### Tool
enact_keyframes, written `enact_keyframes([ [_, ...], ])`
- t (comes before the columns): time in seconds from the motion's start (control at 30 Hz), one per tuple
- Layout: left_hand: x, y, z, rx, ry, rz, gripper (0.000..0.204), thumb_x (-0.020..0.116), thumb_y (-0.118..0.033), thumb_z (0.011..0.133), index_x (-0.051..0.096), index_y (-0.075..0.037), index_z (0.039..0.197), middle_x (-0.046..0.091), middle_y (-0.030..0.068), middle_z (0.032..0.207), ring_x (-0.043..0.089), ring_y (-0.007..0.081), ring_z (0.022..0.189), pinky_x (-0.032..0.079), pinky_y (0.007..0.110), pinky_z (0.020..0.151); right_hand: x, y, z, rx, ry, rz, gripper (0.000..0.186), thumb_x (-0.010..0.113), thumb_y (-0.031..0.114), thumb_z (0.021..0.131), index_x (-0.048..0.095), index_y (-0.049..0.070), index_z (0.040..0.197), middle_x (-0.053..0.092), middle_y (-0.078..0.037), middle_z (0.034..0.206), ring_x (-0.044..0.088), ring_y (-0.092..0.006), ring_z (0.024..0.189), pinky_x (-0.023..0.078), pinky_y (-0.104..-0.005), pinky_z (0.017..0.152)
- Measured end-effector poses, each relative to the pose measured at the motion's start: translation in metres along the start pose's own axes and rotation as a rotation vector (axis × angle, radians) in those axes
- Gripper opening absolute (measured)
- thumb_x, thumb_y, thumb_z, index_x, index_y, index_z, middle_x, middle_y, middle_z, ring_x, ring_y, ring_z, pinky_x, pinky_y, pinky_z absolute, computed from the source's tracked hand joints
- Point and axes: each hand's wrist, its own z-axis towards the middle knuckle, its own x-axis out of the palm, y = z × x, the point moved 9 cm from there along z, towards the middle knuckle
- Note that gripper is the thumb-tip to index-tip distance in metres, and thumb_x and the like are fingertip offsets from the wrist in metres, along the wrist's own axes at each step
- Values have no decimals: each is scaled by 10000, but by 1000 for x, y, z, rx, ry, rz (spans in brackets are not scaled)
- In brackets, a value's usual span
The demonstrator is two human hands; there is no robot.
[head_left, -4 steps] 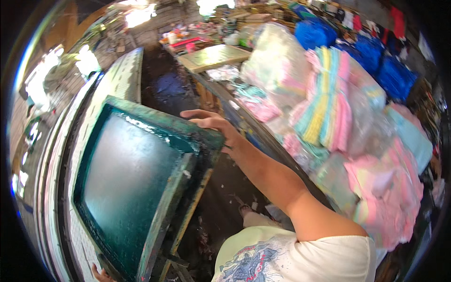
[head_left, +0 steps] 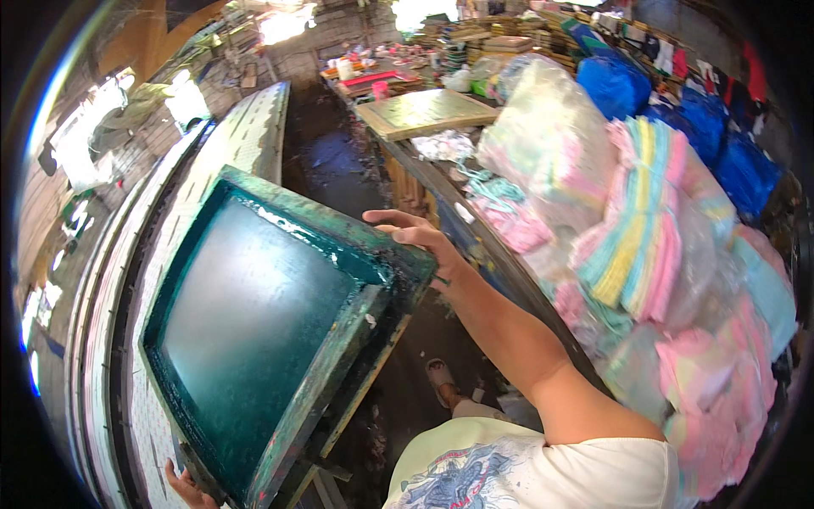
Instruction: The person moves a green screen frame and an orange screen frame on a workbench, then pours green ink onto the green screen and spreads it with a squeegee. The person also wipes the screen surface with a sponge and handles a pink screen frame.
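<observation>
A green-coated screen frame (head_left: 250, 331) with wet, glossy edges and a dark teal middle is held tilted over a long, pale, spotted rail table (head_left: 222, 140) on the left. My right hand (head_left: 413, 242) grips its upper right edge, fingers curled over the rim. My left hand (head_left: 188, 488) is at its lower left edge, fingers curled, mostly hidden behind the frame and the picture's lower edge.
On the right, a long bench (head_left: 517, 259) holds bagged pastel cloth bundles (head_left: 632, 212), blue bags (head_left: 746, 174), a flat board (head_left: 424, 110) and small containers (head_left: 343, 69). A dark aisle (head_left: 322, 144) runs between, my sandalled foot (head_left: 441, 377) on it. Stacked boards (head_left: 500, 42) stand behind.
The surroundings have shifted right and slightly down in the view. The frame and my right hand sit somewhat farther right and lower, and more of my foot shows.
</observation>
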Motion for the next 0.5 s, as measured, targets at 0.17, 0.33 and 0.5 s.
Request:
enact_keyframes([
  [0.17,161,-29,5,9,-28,16,839,517,-757,997,833,20,1030,819,130,875,773,262,775,638,364,772,-103,-10,94,47,32,46,729,703,151,936,492,-48,1606,701,-243,1458,738,-293,1272,598,-434,1126],
  [0.33,198,-55,55,123,-162,0,890,506,-815,958,832,13,931,818,148,873,767,288,723,641,398,708,-179,-39,182,197,43,127,741,640,131,944,452,-96,1624,657,-252,1514,718,-298,1317,598,-444,1131],
  [0.5,276,-67,67,94,-239,57,827,513,-763,991,837,-4,945,820,130,866,779,243,743,635,352,692,-259,-90,242,259,-3,275,672,562,107,1011,433,-109,1635,689,-262,1469,755,-300,1255,623,-445,1101],
])
